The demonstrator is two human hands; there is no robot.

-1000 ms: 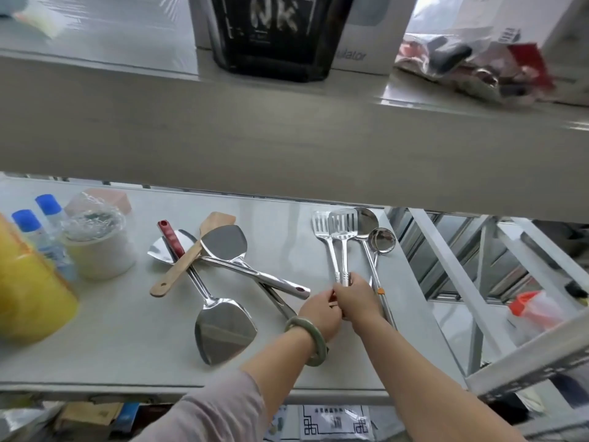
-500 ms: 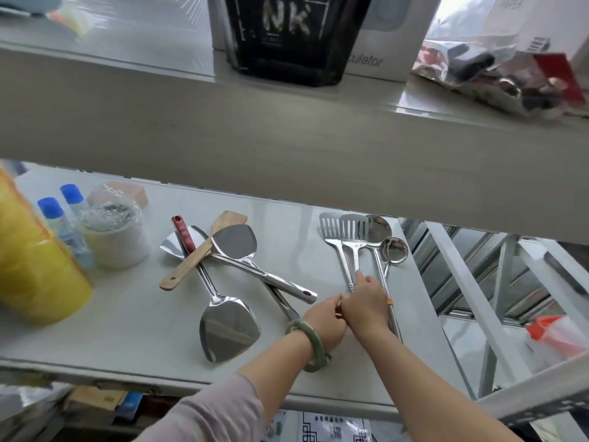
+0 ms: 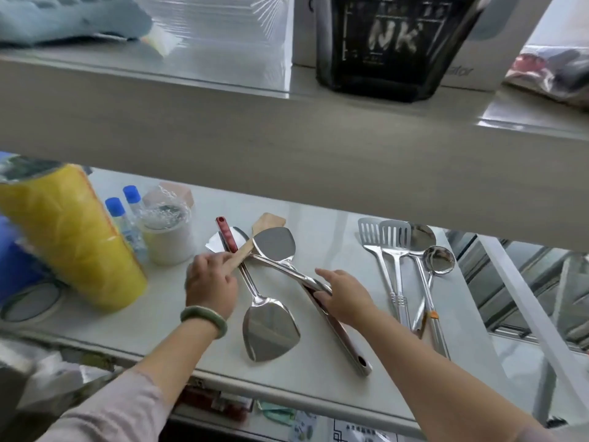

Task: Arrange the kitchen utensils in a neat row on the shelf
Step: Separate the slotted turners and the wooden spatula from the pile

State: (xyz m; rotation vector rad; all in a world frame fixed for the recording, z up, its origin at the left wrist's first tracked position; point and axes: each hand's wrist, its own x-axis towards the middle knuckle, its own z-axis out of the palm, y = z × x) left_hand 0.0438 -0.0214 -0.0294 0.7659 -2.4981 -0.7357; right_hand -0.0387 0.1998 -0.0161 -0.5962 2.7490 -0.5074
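Right hand (image 3: 342,293) was clenched on the steel spatula handle (image 3: 334,323); left hand (image 3: 210,282) pinched the wooden spatula (image 3: 251,242). Both sat in the crossed pile mid-shelf (image 3: 318,371), the tidy row of slotted turners (image 3: 387,250) well apart to the right. Best lift the top piece clear first, since dragging would likely snag the red-handled turner (image 3: 228,234) underneath.

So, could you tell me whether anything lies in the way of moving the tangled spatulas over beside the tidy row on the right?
Nothing visible does. The shelf surface between the crossed spatulas and the slotted turners is bare. The right hand rests on a steel handle; the left hand is at the wooden spatula.
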